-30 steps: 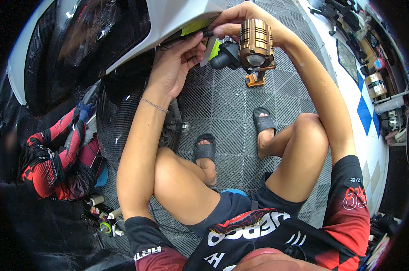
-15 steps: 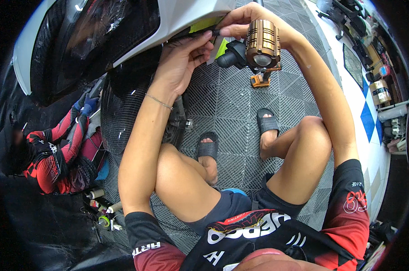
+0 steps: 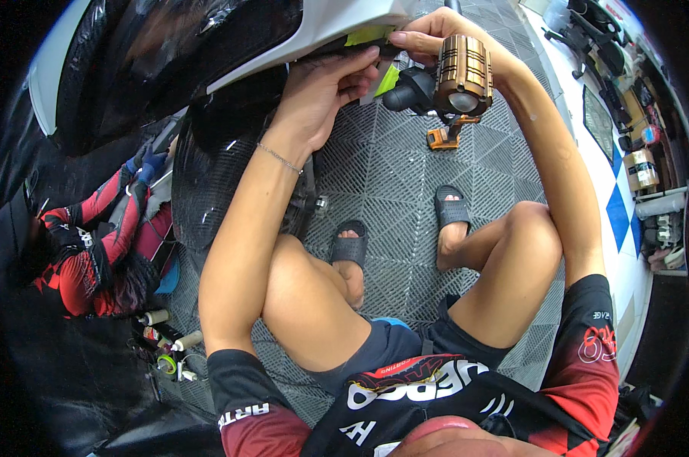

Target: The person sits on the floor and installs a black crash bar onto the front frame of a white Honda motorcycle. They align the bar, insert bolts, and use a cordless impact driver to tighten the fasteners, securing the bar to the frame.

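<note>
A white-and-black vehicle fairing (image 3: 333, 27) spans the top left. My left hand (image 3: 325, 91) is raised under its lower edge, thumb and fingers pinched together at a dark edge or strip whose shape I cannot make out. Across a small gap, my right hand (image 3: 434, 32) reaches in from the right, with thumb and fingertips closed near the same dark part. Bright yellow-green patches (image 3: 388, 79) show around the fingers. Just below my right hand sits a bronze cylindrical auxiliary light (image 3: 464, 75), beside a dark rounded part (image 3: 409, 91).
An orange cordless drill (image 3: 443, 138) is on the grey grid floor tiles (image 3: 390, 175) beyond my feet. At left, a person in a red-and-black top and blue gloves (image 3: 150, 166) sits working. Several bottles (image 3: 186, 340) lie at lower left. Shelving with supplies (image 3: 645, 169) lines the right.
The fairing, light and both hands appear slightly farther right in view. My right fingertips have moved up a little, and the gap between the two hands' fingertips is slightly wider.
</note>
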### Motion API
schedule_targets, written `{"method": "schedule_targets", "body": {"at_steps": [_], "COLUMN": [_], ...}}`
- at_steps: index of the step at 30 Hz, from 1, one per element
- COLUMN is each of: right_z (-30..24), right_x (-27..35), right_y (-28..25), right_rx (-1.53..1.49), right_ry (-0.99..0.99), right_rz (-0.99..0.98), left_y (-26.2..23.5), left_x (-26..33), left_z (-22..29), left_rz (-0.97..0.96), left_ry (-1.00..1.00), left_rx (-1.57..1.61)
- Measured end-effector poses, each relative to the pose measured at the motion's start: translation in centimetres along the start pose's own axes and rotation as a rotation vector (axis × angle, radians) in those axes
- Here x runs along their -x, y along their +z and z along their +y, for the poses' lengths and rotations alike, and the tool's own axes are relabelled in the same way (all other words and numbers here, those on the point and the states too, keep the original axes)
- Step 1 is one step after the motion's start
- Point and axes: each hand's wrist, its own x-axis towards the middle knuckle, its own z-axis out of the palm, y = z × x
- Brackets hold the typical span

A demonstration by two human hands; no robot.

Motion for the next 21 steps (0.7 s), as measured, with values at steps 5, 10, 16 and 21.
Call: {"method": "schedule_targets", "body": {"at_steps": [5, 10, 16, 21], "right_z": [-0.1, -0.3, 0.0, 0.5], "right_x": [-0.4, -0.4, 0.3, 0.4], "right_y": [-0.4, -1.0, 0.2, 2.1], "right_rx": [-0.044, -0.087, -0.045, -0.015], "right_ry": [0.055, 0.122, 0.085, -0.049], "right_rz": [-0.059, -0.108, 0.066, 0.232], "left_y": [-0.2, 0.2, -0.1, -0.2], "left_x": [-0.1, 0.2, 0.2, 0.1], "left_z": [-0.3, 0.0, 0.0, 0.0], "left_rz": [-0.004, 0.005, 0.012, -0.002], "left_ry": [0.017, -0.019, 0.012, -0.036], "left_rx": [0.028, 0.000, -0.029, -0.014]}}
